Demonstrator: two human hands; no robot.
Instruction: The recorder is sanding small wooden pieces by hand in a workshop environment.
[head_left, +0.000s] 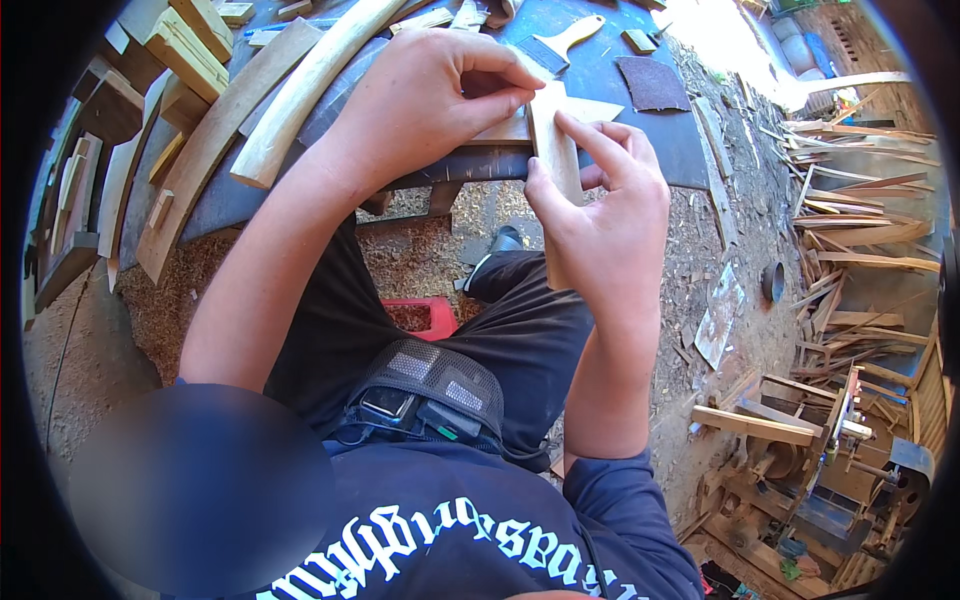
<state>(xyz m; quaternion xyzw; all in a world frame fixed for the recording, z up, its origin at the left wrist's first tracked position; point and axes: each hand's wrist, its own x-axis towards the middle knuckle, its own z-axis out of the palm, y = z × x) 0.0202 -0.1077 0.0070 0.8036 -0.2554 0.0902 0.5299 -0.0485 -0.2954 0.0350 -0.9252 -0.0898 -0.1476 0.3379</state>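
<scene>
My right hand (607, 195) grips a pale strip of wood (553, 146) between thumb and fingers, upright over the near edge of the blue-grey worktable (480, 163). The thumb and forefinger of my left hand (442, 97) pinch at the strip's upper end; whether they hold a small thing there is too fine to tell. A pointed light wooden piece (592, 109) shows behind the strip. Beyond my hands lies a paintbrush (566, 45) with a pale handle. To its right is a dark square of sandpaper (652, 84). A long, smoothed curved wooden piece (307, 94) rests left of my left hand.
Curved boards (217, 142) and wooden blocks (187, 52) crowd the table's left side. Shavings cover the ground below. A red plastic stool (442, 319) shows between my legs. At right are piled wood offcuts (862, 221) and a machine on a wooden frame (825, 465).
</scene>
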